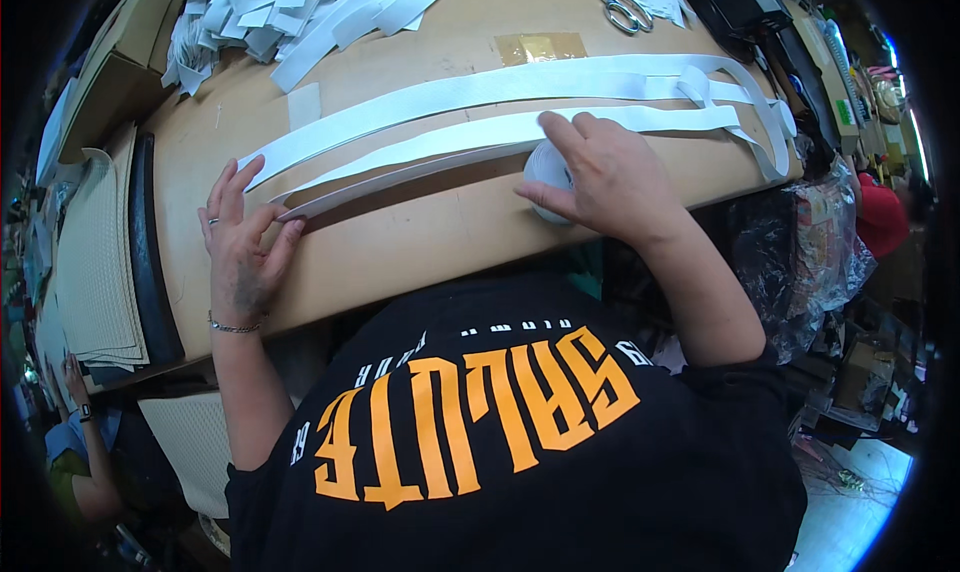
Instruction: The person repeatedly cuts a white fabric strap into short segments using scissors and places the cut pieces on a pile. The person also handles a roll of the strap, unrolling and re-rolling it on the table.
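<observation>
Between my hands a length of white flat band (420, 168) stretches along the tan table. With thumb and forefinger, my left hand (245, 237) pinches the band where it bends at the left; its other fingers reach over the lengths behind. Fingers curled, my right hand (612, 177) grips a white roll of band (541, 168) near the front edge, partly covering it. Farther back, longer loops of the same white band (480, 87) run across the table and curl over at the right end.
Many cut white strips (290, 12) are heaped at the back left. Scissors (625, 12) lie at the back right, near a black device (735, 12). Stacked cream sheets (100, 262) and a cardboard box (120, 62) stand left. A co-worker's arm (90, 442) shows at lower left.
</observation>
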Demonstrator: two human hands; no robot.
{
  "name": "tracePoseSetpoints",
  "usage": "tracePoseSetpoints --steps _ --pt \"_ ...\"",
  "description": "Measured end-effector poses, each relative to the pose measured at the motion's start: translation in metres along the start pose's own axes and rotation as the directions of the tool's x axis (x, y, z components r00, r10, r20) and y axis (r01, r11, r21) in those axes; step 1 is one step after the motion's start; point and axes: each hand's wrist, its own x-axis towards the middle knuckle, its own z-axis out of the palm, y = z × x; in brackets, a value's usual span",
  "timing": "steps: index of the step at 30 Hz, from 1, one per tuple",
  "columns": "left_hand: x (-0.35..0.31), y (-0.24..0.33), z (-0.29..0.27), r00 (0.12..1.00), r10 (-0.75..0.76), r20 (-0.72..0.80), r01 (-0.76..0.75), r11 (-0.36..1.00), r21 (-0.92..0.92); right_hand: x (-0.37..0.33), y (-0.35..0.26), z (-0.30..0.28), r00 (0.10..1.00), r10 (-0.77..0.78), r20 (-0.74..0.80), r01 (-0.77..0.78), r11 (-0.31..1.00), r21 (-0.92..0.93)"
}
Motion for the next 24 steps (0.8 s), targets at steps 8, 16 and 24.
tracePoseSetpoints --steps 8,16,24 --pt "-0.002 -0.004 -0.001 1.0 -0.028 0.014 0.028 1.0 -0.014 -0.011 0.017 0.007 0.83 -0.506 -0.235 0.518 0.855 -0.012" --pt "-0.001 -0.002 -0.002 0.999 -0.039 0.027 0.039 0.999 -0.018 -0.008 0.003 -0.004 0.986 0.101 0.134 -0.104 0.994 0.02" --pt "0.001 -0.004 -0.001 1.0 -0.024 0.015 0.024 0.999 -0.034 -0.021 0.026 0.006 0.949 -0.275 -0.151 0.276 0.961 -0.016"
